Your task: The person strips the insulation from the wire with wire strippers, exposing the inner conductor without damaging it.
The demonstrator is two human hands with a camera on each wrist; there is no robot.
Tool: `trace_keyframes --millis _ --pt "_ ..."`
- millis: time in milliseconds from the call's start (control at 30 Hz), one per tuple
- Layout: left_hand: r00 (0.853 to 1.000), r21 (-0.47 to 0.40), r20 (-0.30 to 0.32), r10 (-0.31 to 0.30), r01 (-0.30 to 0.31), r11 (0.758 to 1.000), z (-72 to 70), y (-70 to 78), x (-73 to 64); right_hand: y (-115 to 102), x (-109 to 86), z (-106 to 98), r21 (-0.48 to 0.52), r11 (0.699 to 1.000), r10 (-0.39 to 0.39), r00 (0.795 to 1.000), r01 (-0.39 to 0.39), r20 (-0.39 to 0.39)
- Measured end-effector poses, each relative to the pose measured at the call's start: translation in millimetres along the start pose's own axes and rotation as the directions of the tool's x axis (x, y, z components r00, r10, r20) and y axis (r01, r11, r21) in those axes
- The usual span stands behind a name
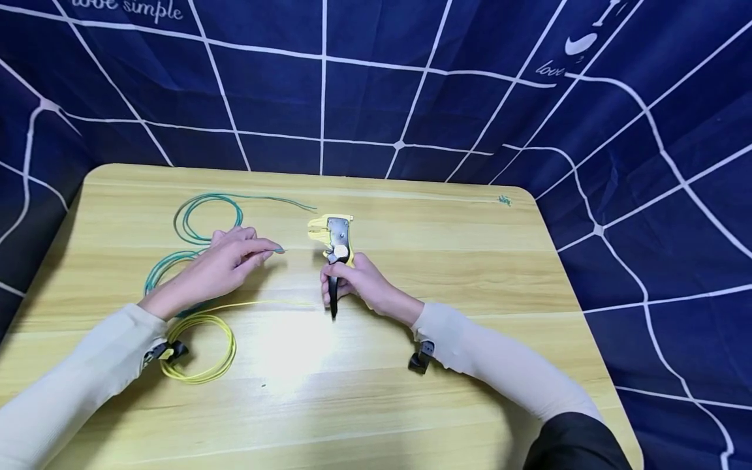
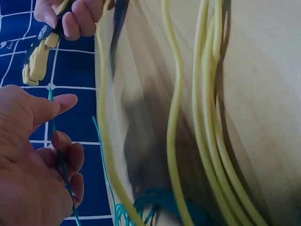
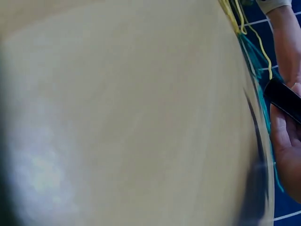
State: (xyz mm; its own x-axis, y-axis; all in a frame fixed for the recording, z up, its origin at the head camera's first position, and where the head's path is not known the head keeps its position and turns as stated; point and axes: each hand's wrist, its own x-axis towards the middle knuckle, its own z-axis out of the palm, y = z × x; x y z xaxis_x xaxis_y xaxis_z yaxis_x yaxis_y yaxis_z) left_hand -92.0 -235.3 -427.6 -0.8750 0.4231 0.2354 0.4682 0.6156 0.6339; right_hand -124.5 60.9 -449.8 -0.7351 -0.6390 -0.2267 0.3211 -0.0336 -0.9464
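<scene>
My left hand (image 1: 232, 258) pinches a green wire (image 2: 63, 165) near its end between thumb and forefinger. The short tip pokes out past the fingertips, and in the left wrist view the wire trails down across the palm. My right hand (image 1: 364, 287) grips a yellow-and-black wire stripper (image 1: 339, 236) by its handles. Its yellow jaws point left, their mouth apart, with a gap between them and the wire tip. In the right wrist view a black handle (image 3: 284, 99) shows at the right edge, in the right hand's fingers.
A coil of green wire (image 1: 239, 214) lies behind my left hand, and another green coil (image 1: 151, 277) is partly under the left forearm. A yellow wire coil (image 1: 232, 349) lies nearer me, one end stretching right. Small green scraps (image 1: 504, 200) sit at the table's far right corner.
</scene>
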Motion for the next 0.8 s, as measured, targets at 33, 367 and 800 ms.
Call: trace_keyframes --millis 33,367,800 --pt "1.0 0.0 0.006 -0.008 0.008 1.0 0.0 -0.5 0.1 -0.6 -1.0 -1.0 0.009 1.0 0.001 1.0 -0.001 -0.001" --pt "0.993 0.007 0.085 -0.078 0.077 0.997 -0.6 -3.7 0.9 -3.3 -8.1 -15.1 0.093 0.996 0.013 1.0 -0.015 0.023" --pt "0.98 0.012 0.168 -0.106 0.105 0.994 -0.5 -6.7 0.4 -2.9 -21.5 -31.8 0.025 0.999 0.039 0.999 -0.04 0.011"
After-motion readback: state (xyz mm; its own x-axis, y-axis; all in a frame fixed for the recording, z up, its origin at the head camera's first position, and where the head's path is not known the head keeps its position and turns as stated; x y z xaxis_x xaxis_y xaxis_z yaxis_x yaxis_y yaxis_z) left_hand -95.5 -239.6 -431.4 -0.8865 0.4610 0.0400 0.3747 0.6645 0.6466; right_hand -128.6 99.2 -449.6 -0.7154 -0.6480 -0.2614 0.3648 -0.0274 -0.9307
